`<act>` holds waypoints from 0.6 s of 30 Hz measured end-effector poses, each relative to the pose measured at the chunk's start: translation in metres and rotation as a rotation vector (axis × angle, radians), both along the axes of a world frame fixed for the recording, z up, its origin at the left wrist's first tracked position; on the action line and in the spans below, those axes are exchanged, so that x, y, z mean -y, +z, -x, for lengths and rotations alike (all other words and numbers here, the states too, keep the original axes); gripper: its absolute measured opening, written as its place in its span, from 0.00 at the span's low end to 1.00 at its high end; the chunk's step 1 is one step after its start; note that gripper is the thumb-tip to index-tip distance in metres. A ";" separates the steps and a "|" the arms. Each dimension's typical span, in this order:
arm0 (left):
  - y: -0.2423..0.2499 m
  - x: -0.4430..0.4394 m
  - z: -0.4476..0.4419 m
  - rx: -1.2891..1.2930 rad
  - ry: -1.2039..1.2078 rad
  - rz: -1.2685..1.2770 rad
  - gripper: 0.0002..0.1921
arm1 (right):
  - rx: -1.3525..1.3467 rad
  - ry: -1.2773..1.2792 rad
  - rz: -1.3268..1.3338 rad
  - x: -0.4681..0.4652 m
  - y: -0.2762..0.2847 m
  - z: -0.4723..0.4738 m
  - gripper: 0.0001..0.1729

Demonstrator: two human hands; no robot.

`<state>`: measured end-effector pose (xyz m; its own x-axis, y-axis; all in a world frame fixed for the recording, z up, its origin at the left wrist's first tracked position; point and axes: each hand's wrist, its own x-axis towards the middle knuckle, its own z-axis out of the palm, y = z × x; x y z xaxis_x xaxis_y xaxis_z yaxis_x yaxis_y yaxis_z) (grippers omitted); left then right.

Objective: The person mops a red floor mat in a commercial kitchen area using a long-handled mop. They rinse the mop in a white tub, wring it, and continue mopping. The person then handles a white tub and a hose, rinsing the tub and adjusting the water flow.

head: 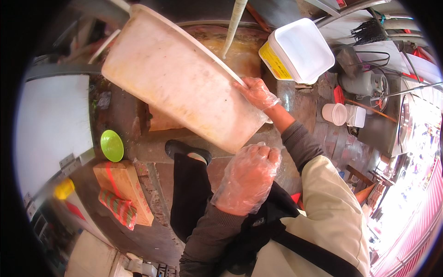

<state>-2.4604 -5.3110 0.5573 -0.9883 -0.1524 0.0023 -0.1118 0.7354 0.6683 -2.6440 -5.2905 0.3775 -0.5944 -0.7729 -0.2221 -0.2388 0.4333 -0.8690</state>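
A large whitish plastic tub (180, 79), stained yellow in places, is tilted on its side in front of me, its outer bottom facing me. My right hand (256, 91), in a clear disposable glove, grips the tub's rim at its right side. My left hand (251, 173), gloved the same way, is near the tub's lower corner with its fingers curled; whether it touches the tub and whether it holds anything cannot be told. Behind the tub, a pale pole (235, 27) reaches down to a wet yellowish surface (242, 52). The tub's inside is hidden.
A square white bucket (304, 48) with a yellow label stands at the upper right. Smaller white buckets (335, 114) and a gas cylinder (363, 83) are farther right. At left are a green plastic basin (111, 145), a cardboard box (135, 190) and a white panel (55, 117).
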 end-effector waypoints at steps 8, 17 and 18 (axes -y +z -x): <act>-0.003 -0.004 0.001 -0.096 0.046 0.003 0.05 | -0.436 0.181 0.115 0.018 -0.001 -0.022 0.09; -0.003 0.003 -0.012 -0.100 0.145 -0.040 0.08 | -0.776 0.614 -0.228 -0.011 -0.068 -0.143 0.06; -0.003 0.003 -0.014 -0.110 0.151 -0.037 0.08 | -0.706 0.617 -0.242 -0.016 -0.080 -0.148 0.08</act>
<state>-2.4465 -5.3138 0.5543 -0.9483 -0.3009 0.1008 -0.1438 0.6906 0.7088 -2.4956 -5.2744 0.2975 -0.1571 -0.9739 -0.1636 -0.9169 0.2054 -0.3421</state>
